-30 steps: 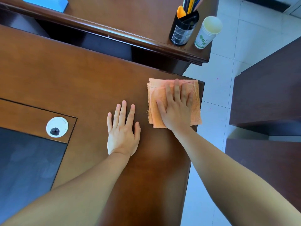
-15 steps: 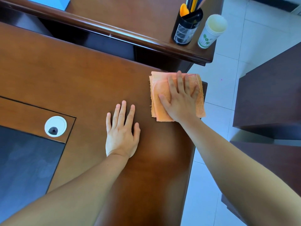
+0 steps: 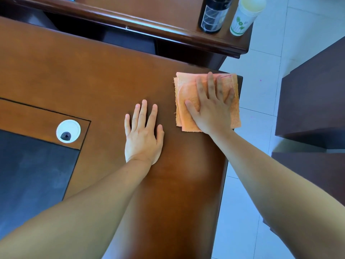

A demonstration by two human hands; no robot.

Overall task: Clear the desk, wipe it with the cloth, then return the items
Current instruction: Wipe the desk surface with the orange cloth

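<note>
cloth [image 3: 188,101] folded, orange, flat on the table [image 3: 93,81] at its far right corner, centre-right of frame, right edge about level with the table edge

right hand [image 3: 211,107] on top of it, fingers straight and spread, palm pressing down, not gripping

left hand [image 3: 142,134] flat on bare wood just left of the cloth, fingers straight, holding nothing, looks like a brace

step in hand, my read: wiping, at the corner. To do it well:
- keep the palm flat so the whole fold bears on the wood
- cloth already sits at the edge, so pull strokes back toward frame bottom or left, else it slides off onto the floor
- overlap passes, work left toward the grommet [image 3: 68,131] and dark pad [image 3: 33,165] in lower left
- shift the left hand before wiping under it

holder [image 3: 213,14] and cup [image 3: 244,17] stand on the raised shelf [image 3: 149,14], upper right, well apart from the cloth; they look parked there for the return step
</note>
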